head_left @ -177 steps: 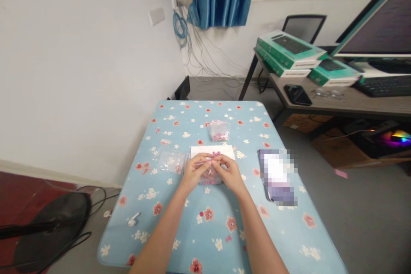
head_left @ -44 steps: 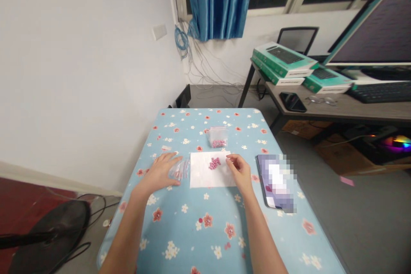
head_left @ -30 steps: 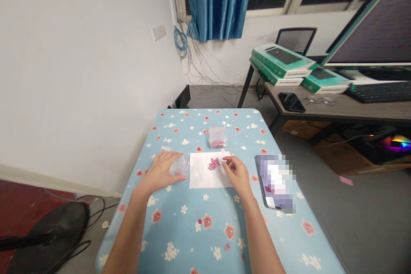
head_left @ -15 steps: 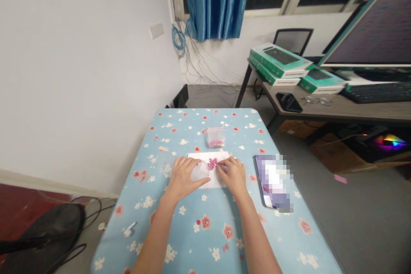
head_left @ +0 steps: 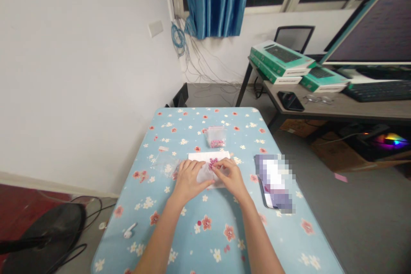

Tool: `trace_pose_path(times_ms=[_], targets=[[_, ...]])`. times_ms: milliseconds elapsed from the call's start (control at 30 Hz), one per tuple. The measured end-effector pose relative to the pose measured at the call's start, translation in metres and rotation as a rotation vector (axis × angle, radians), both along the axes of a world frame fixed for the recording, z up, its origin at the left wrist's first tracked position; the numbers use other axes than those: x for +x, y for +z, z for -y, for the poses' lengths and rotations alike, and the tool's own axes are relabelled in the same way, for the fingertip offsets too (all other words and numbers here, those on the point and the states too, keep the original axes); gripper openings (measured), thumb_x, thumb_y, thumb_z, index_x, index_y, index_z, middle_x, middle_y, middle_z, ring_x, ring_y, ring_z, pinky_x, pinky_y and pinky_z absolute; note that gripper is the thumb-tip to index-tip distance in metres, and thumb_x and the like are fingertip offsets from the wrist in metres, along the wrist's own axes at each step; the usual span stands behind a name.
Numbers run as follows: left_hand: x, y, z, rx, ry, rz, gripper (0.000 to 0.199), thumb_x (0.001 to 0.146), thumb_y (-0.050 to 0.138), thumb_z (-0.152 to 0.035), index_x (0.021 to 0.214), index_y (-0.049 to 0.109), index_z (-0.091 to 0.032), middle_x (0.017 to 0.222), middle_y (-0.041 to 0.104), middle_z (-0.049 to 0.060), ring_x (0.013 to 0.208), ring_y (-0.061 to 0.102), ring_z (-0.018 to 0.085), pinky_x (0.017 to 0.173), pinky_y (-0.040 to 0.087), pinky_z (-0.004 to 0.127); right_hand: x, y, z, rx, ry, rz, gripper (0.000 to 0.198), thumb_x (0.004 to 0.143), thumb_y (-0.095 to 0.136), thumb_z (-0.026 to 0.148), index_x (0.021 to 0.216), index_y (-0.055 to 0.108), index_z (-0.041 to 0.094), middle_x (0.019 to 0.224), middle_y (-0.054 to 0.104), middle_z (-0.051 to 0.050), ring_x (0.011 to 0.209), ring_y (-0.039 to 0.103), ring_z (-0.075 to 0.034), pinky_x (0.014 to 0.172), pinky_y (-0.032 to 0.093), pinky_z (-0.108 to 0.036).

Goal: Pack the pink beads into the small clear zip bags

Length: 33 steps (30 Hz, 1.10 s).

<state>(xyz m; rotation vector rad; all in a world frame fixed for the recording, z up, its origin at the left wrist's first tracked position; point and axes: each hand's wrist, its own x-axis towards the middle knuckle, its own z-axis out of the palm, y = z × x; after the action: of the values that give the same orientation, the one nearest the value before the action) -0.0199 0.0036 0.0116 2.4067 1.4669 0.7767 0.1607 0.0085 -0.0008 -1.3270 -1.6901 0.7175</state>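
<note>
My left hand (head_left: 190,183) is closed on the side of a small clear plastic bag (head_left: 204,174), its thumb along the near edge. The bag lies over a white sheet of paper (head_left: 196,155), with its mouth toward the right. At that mouth, my right hand (head_left: 231,176) pinches a pink bead between thumb and forefinger, though the fingertips partly cover it. A small heap of pink beads (head_left: 213,161) lies on the paper just beyond the right fingertips. Farther back stands another clear bag (head_left: 216,137) with pink beads at its bottom.
A phone (head_left: 272,184) lies at the table's right, and a white earbud (head_left: 129,231) at the near left. Crumpled clear plastic (head_left: 165,167) is left of my left hand. A desk with green keyboard boxes (head_left: 282,62) stands to the right.
My right hand has moved left from the edge of the bead heap to the bag's mouth. My left hand has shifted slightly right with the bag.
</note>
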Motion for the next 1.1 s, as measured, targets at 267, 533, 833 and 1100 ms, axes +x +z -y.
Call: trace_pose_path(times_ms=[267, 533, 833, 1100], targets=[[0.000, -0.001, 0.000, -0.010, 0.004, 0.010, 0.051, 0.072, 0.068, -0.052, 0.112, 0.058, -0.023, 0.095, 0.065, 0.005, 0.092, 0.053, 0.025, 0.087, 0.035, 0.041, -0.003, 0.003, 0.002, 0.000, 0.049, 0.014, 0.012, 0.083, 0.058, 0.029, 0.083, 0.069, 0.023, 0.080, 0.065, -0.003, 0.081, 0.055, -0.020, 0.079, 0.038, -0.035], [-0.001, -0.002, 0.001, -0.021, 0.008, 0.010, 0.050, 0.072, 0.066, -0.055, 0.110, 0.058, -0.023, 0.094, 0.064, 0.005, 0.091, 0.053, 0.025, 0.087, 0.036, 0.042, 0.007, -0.015, -0.002, 0.049, -0.202, 0.342, 0.016, 0.083, 0.056, 0.029, 0.092, 0.069, 0.024, 0.079, 0.063, -0.004, 0.082, 0.051, -0.023, 0.075, 0.033, -0.035], [-0.002, -0.003, 0.001, -0.022, 0.006, 0.008, 0.051, 0.072, 0.067, -0.054, 0.111, 0.057, -0.022, 0.094, 0.064, 0.004, 0.092, 0.053, 0.024, 0.088, 0.035, 0.041, 0.006, -0.016, -0.001, 0.034, -0.261, 0.475, 0.014, 0.081, 0.061, 0.035, 0.081, 0.068, 0.023, 0.083, 0.064, -0.004, 0.084, 0.050, -0.023, 0.073, 0.029, -0.034], [-0.002, -0.001, 0.002, -0.023, 0.024, -0.011, 0.050, 0.072, 0.069, -0.052, 0.111, 0.057, -0.022, 0.096, 0.065, 0.002, 0.093, 0.053, 0.023, 0.089, 0.036, 0.040, 0.007, -0.012, 0.001, -0.001, -0.246, 0.499, 0.014, 0.081, 0.061, 0.036, 0.077, 0.069, 0.025, 0.085, 0.064, -0.002, 0.086, 0.049, -0.023, 0.074, 0.029, -0.035]])
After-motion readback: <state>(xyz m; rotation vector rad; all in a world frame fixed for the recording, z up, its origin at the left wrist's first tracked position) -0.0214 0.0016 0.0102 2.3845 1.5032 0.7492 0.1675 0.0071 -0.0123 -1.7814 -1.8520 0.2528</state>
